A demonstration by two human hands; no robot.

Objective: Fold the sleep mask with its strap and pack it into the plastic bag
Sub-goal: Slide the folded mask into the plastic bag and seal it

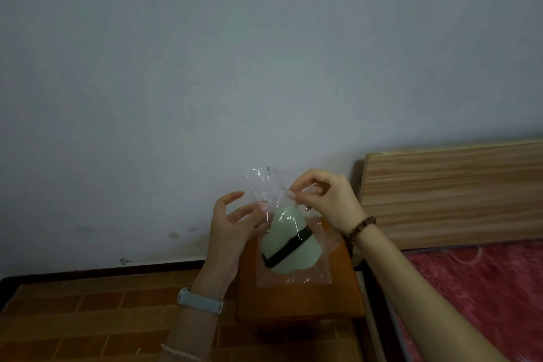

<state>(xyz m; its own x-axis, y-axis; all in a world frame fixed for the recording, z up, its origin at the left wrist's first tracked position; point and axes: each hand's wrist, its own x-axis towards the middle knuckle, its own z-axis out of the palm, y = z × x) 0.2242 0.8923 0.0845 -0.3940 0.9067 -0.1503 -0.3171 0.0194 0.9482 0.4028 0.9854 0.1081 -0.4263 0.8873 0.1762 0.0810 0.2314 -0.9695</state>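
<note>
Pale wall behind: the right hand (323,200) pinches the clear plastic bag (293,244) at its mouth, the left hand (232,226) grips its other edge. Inside sits the folded pale-green sleep mask (286,244), black strap (286,250) across it, above the small wooden tabletop (299,300).

the mask (289,239) is pale mint green with a black strap (289,247) across it, inside a clear bag (320,267). under it my stool (299,300) is orange-brown (floor (88,317) is brick-patterned brown), and the bedspread (476,288) is red.
</note>
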